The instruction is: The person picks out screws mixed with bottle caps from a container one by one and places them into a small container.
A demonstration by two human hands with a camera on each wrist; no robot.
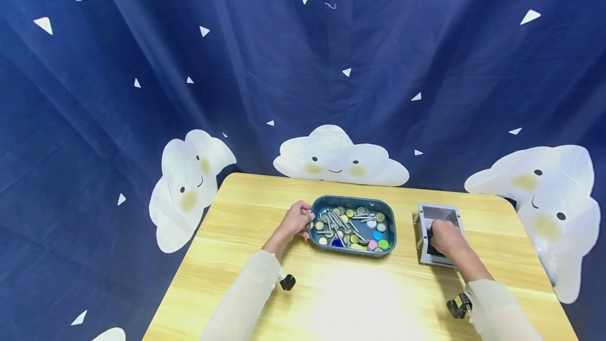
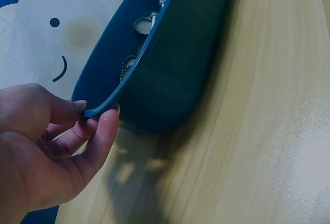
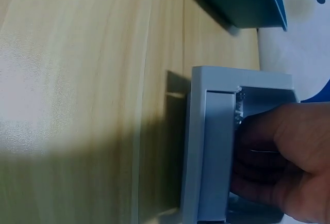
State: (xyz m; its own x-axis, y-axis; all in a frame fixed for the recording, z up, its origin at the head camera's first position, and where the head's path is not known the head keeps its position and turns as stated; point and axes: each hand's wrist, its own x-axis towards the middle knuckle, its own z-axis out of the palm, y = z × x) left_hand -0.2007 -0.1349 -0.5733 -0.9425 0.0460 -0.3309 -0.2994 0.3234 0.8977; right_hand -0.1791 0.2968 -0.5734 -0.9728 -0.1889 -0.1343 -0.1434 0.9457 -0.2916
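Observation:
My left hand (image 1: 297, 219) (image 2: 62, 141) pinches the left end rim of a dark blue, rounded plastic tub (image 1: 352, 198) (image 2: 170, 79). Thumb and fingers sit on opposite sides of that rim. Inside the tub lie several crimped bottle caps (image 1: 380, 217) (image 2: 143, 26), some coloured, mixed with slim silvery metal rods (image 1: 337, 220). Over on the right, my right hand (image 1: 447, 237) (image 3: 294, 152) reaches into a grey open-topped box (image 1: 461, 220) (image 3: 219, 152). Its fingers are curled down inside, their tips in shadow. A black patch shows beside them; whether they hold anything is hidden.
Both containers stand on a light wooden table (image 1: 265, 188), a gap of wood between them. A dark blue curtain (image 1: 284, 67) with white clouds hangs behind the table's far edge. Small black devices (image 1: 287, 282) are strapped at both wrists.

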